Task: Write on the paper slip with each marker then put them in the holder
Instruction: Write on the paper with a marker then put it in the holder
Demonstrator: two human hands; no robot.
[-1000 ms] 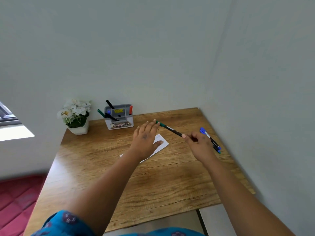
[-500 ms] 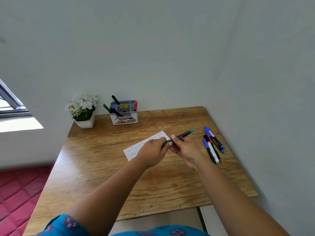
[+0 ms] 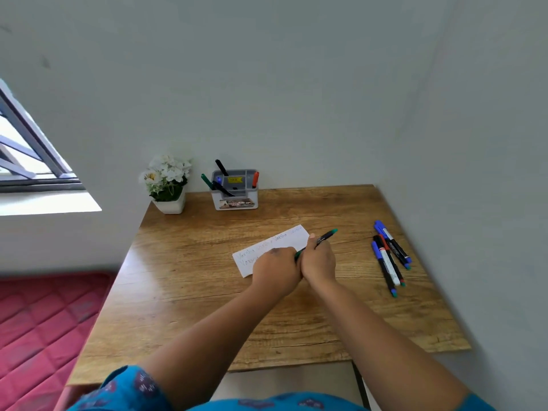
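Note:
A white paper slip point(image 3: 292, 240) with handwritten lines lies in the middle of the wooden table point(image 3: 189, 280). Both hands meet over its near right end on a black marker with green ends point(image 3: 324, 236). My right hand point(image 3: 318, 262) grips the barrel; my left hand point(image 3: 275, 266) closes on the marker's near, green end. Several loose markers point(image 3: 390, 256) lie at the right side of the table. The grey holder point(image 3: 235, 191) stands at the back with several markers in it.
A white pot of white flowers point(image 3: 167, 185) sits left of the holder against the wall. The wall runs close along the table's right edge. A window is at the far left, with a red mat on the floor below.
My right hand brought the green marker from over the table's back toward me. My left hand left the slip and closed on the marker's near end. The view shifted.

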